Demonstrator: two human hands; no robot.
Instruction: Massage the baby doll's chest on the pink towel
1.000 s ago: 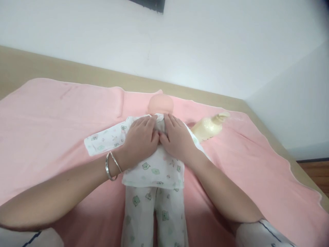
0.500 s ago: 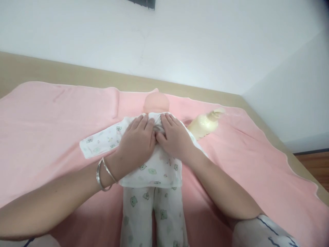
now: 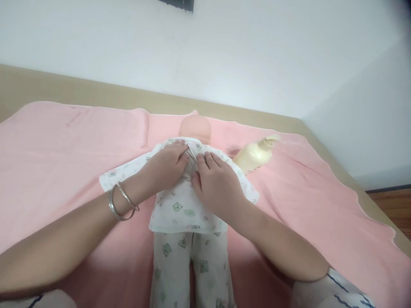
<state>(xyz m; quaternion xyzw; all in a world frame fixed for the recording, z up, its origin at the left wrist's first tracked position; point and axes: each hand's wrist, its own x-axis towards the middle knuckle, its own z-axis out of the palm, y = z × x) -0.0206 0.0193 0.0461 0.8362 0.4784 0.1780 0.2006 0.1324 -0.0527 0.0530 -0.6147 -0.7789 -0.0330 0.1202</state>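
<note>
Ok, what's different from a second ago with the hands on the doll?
The left hand has turned inward, fingers now curled at the middle of the doll's shirt instead of flat; whether it pinches cloth is unclear. The right hand slid slightly down from the neck, still flat. The doll, the cream pump bottle and the pink towel lie as before.

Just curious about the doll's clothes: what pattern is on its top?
The top is white with small green bears; head view shows it.

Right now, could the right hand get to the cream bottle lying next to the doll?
Probably yes: the right hand rests on the doll's shirt, the bottle lies close beside it, and nothing stands between.
</note>
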